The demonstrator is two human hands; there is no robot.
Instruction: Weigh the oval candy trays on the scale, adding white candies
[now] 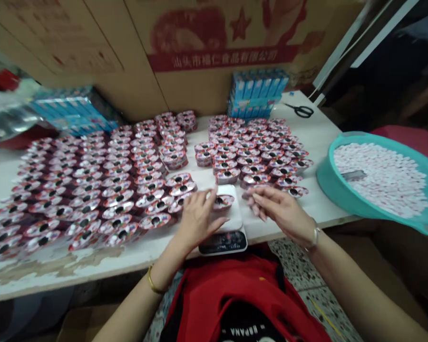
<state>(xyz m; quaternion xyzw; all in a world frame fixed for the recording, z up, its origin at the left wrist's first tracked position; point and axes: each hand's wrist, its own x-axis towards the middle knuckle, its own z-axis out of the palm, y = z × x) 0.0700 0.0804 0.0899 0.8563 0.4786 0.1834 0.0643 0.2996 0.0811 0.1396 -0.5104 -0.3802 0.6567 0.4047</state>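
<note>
- Two bare hands: I see the right hand (280,207) pinching something small (248,195), too blurred to name, beside the scale (236,221).
- The left hand (197,213) curves beside an oval box (225,203) on the scale; I cannot tell whether it grips.
- I read 汕头市福仁食品有限公司 on the carton (214,85), ESPANA on the clothing (240,316).
- Box labels stay illegible to me.

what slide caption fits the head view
Left hand at a container on a white scale, right hand beside, teal basin nearby.
</note>
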